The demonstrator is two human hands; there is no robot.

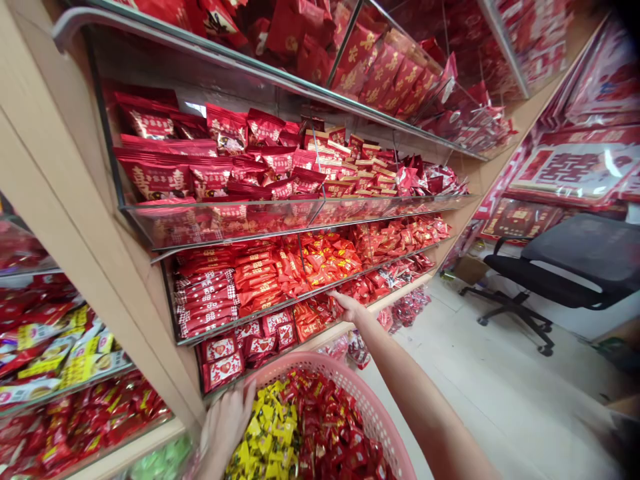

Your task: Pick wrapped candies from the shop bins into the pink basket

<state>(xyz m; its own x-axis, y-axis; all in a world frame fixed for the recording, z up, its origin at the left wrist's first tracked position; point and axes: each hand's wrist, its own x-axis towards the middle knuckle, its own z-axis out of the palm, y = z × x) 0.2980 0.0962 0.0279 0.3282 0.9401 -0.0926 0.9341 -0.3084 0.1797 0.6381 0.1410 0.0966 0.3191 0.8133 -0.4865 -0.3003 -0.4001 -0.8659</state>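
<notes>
My left hand [229, 419] is at the left rim of a round pink plastic basket [367, 400], fingers bent over the edge. Yellow-wrapped candies [267, 433] fill the basket's left part and dark red wrapped candies [333, 427] its right. My right hand [349, 307] reaches to the low shelf, one finger stretched toward the glass front edge [280, 308], the fingers apart. The other fingertips are not clear. Nothing shows in its grasp. Near it are red packets [310, 320] in the bottom bin and orange-red packets [330, 257] above.
Glass-fronted shelves hold red snack packets [225, 173] and red boxes [370, 73]. A wooden upright [100, 220] stands at left, with yellow and white packets [75, 357] beyond. A black office chair [565, 267] stands right on the pale tiled floor [480, 373], near red printed packages [570, 167].
</notes>
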